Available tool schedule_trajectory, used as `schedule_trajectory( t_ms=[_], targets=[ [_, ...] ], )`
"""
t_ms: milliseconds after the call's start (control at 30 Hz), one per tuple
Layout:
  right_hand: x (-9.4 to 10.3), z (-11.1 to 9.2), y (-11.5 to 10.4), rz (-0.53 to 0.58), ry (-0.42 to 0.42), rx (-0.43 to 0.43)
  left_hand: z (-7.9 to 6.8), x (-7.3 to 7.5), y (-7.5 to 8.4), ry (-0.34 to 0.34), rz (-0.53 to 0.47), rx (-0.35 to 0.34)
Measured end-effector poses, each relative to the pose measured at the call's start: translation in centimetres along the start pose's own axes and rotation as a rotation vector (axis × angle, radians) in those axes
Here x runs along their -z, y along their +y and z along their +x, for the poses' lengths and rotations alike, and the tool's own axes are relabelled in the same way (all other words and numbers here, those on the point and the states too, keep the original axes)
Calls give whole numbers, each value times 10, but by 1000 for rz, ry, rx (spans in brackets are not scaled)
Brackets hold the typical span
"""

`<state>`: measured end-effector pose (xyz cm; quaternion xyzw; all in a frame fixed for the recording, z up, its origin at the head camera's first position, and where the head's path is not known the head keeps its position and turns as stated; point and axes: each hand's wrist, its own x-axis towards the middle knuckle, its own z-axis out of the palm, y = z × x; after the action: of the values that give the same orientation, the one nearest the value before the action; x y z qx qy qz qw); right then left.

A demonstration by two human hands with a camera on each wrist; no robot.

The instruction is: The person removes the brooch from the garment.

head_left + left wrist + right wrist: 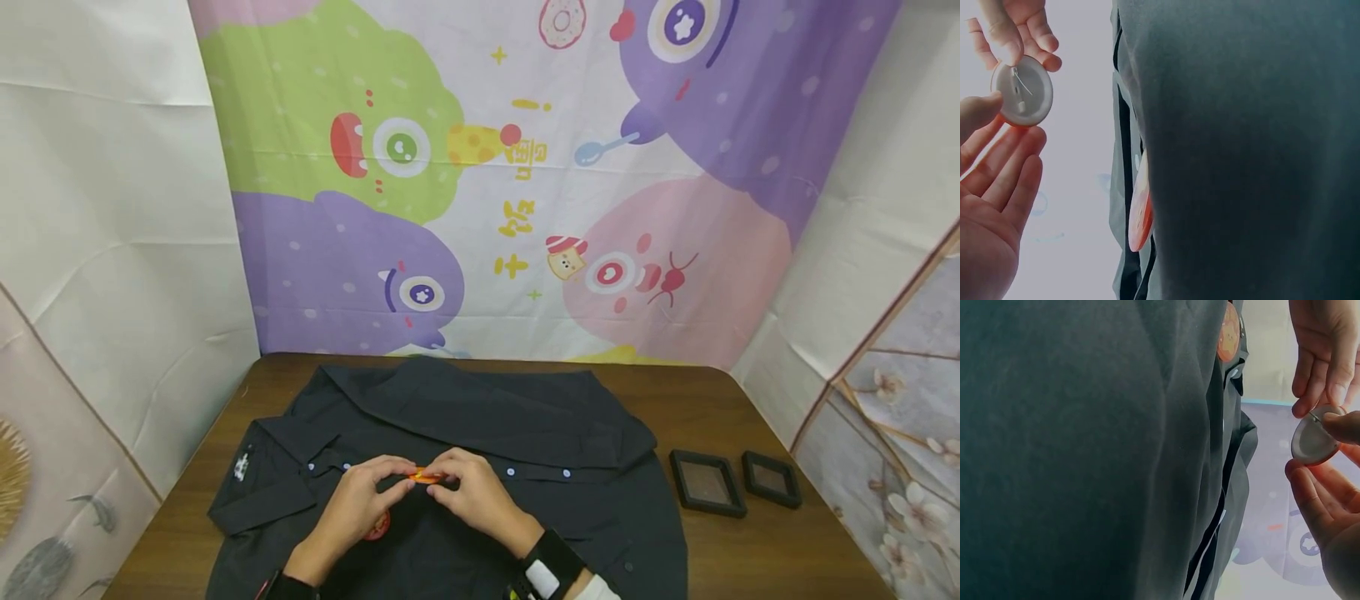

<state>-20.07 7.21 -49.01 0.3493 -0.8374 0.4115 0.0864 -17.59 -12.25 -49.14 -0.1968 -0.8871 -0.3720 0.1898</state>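
Both hands pinch a round pin-back badge (1034,105) by its rim, raised over a black shirt (555,533). My left hand (367,496) grips one side with thumb and fingers, my right hand (472,493) the opposite side. The white back faces the wrist cameras, and its thin pin (1023,84) stands out at an angle from the clasp bar. Only an orange edge of that badge shows in the head view. A second badge (1229,334), red-orange and round, is on the shirt front, partly behind my left hand in the head view.
The shirt, with pale buttons (511,472) along its front, lies spread over a brown wooden table (802,550). Two black square frame-like trays (713,508) sit to its right. Behind the table hangs a cartoon-printed cloth (480,325).
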Motion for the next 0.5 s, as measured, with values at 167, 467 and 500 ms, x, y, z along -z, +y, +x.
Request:
schedule_trajectory(
  t_ms=[167,467,500],
  targets=[
    [-2,0,0,0,19,-6,0,1,0,8,-3,-2],
    [-5,1,3,-1,50,40,0,1,-2,18,-11,14],
    [-5,1,3,0,51,40,0,1,-2,20,-13,13]
  ],
)
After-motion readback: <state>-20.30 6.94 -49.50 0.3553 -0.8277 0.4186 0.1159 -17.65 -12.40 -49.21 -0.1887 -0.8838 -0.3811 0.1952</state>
